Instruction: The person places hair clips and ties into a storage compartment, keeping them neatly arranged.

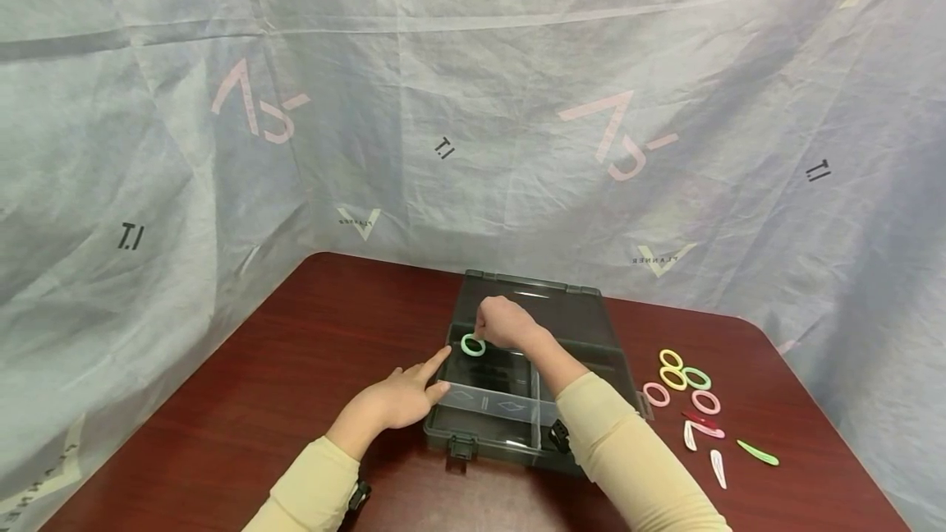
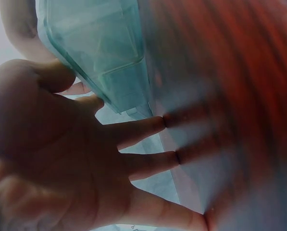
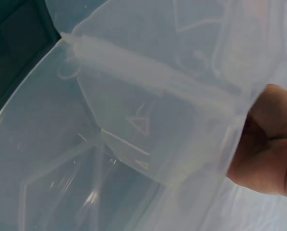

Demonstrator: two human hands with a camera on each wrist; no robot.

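Note:
A dark translucent compartment box (image 1: pixel 488 443) lies on the table with its lid (image 1: pixel 543 300) folded back. My right hand (image 1: pixel 506 323) reaches over the back left compartment. Its fingertips pinch a mint-green hair tie (image 1: pixel 474 355) there. In the right wrist view, the clear plastic of the box hides the fingers of the right hand (image 3: pixel 268 149) and the hair tie. My left hand (image 1: pixel 399 399) is spread at the left side of the box, holding nothing. The left wrist view shows several straight fingers of the left hand (image 2: pixel 85 154) resting on the tabletop, with the thumb against the box (image 2: pixel 97 43).
Right of the box lie several hair ties, among them a yellow one (image 1: pixel 671 350), a pink one (image 1: pixel 647 397) and a green one (image 1: pixel 705 385). Nearer the front are snap clips: green (image 1: pixel 759 453), white (image 1: pixel 718 470) and red (image 1: pixel 695 418). Grey cloth (image 1: pixel 502 146) hangs behind the table.

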